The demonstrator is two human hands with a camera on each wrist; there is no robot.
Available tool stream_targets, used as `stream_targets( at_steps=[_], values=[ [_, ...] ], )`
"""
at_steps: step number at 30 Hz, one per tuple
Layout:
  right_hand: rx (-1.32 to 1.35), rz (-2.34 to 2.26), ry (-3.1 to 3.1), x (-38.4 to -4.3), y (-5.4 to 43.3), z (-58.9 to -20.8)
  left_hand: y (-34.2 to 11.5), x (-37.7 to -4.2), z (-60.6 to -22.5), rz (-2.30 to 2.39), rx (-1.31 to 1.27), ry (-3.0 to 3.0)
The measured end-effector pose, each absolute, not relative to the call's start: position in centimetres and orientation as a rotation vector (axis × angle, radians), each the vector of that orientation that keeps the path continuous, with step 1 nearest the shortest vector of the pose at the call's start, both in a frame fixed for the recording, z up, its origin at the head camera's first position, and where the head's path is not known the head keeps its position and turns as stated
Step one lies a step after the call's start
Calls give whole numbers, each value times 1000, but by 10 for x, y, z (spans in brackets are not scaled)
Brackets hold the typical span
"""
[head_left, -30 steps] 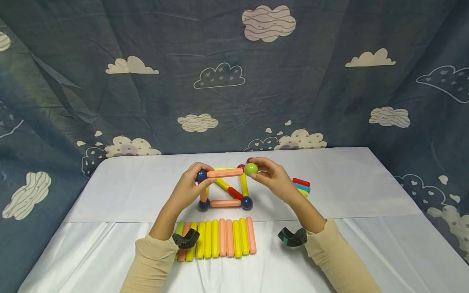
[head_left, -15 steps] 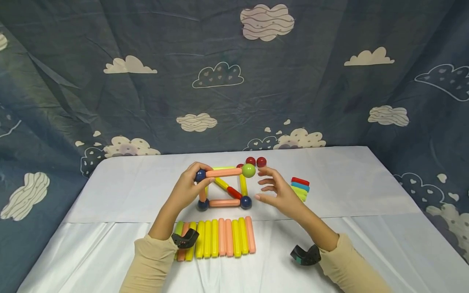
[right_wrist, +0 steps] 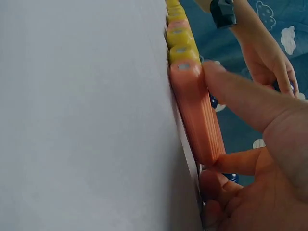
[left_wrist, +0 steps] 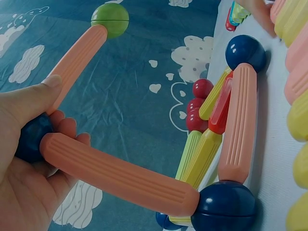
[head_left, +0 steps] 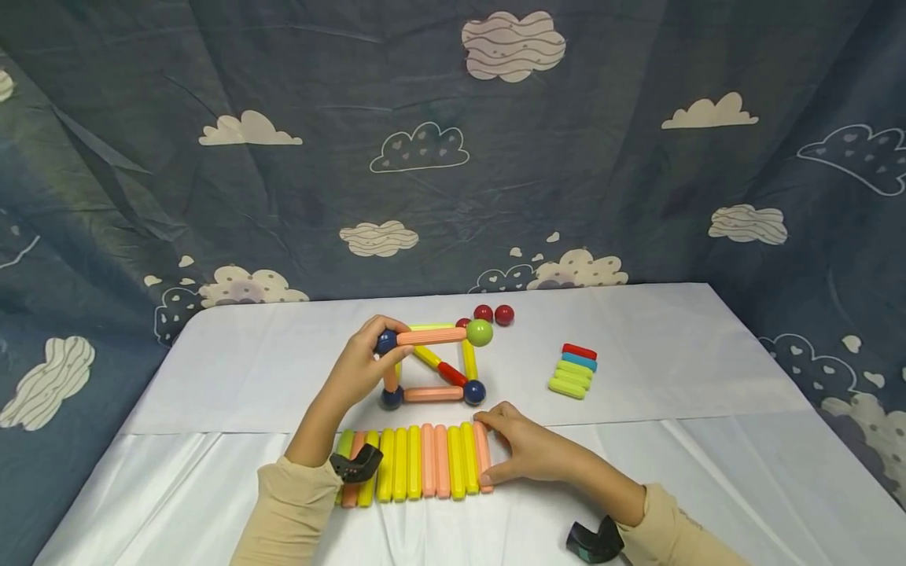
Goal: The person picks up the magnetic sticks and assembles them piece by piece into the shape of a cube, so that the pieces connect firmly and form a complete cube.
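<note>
The last pink stick [head_left: 483, 456] of the row is being pinched lengthwise by the grip of the right hand [head_left: 531, 450], with the thumb being pressed to its 6 o'clock end and a fingertip to its 12 o'clock end. From that palm the stick is being held right at 9 o'clock, and it's being flanked on its own 9 o'clock side by a yellow stick [head_left: 470, 460].

Meanwhile a blue ball [head_left: 386, 342] is being gripped by the left hand [head_left: 359, 365], with the thumb being rested on an upper pink stick [head_left: 433, 336]. That one's being held out toward 3 o'clock, and a green ball [head_left: 480, 332] is being carried on its far end. A lower blue ball [head_left: 392, 396] is sitting around 4 o'clock from the left hand, being linked to the gripped ball by another pink stick [left_wrist: 120, 175].

Some short sticks [head_left: 569, 378] are lying on the table [head_left: 665, 362] at 1 o'clock from the right hand.
</note>
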State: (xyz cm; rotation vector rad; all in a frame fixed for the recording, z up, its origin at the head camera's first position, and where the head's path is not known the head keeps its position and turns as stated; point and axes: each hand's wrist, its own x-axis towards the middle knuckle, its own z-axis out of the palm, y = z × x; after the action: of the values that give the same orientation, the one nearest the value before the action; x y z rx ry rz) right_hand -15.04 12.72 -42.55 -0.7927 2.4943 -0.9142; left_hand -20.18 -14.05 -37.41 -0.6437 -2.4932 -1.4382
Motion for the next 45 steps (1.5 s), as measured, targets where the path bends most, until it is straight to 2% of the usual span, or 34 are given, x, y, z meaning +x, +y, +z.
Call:
stream_targets(
  at_steps=[8,12,17,27,40,45],
  values=[
    [-769,-1223,2266,-153,126,-421,-141,-201,-374,-1445,-648,-2497],
    [-818,-1297,2440,-162,124,-415,-141,-200,-373,-1464,-647,-2478],
    [-753,-1364,2656,-179,120,-406,-141,-200,-374,-1456,-653,-2479],
    [-688,-1619,2648,-199,110,-406,-143,-199,-374,-1481,-640,-2475],
    [-866,-1552,2703,-202,107,-412,-148,-201,-375,-1531,-672,-2422],
    [-855,-1515,2710,-203,109,-410,-147,-198,-368,-1526,-663,-2435]
  ],
)
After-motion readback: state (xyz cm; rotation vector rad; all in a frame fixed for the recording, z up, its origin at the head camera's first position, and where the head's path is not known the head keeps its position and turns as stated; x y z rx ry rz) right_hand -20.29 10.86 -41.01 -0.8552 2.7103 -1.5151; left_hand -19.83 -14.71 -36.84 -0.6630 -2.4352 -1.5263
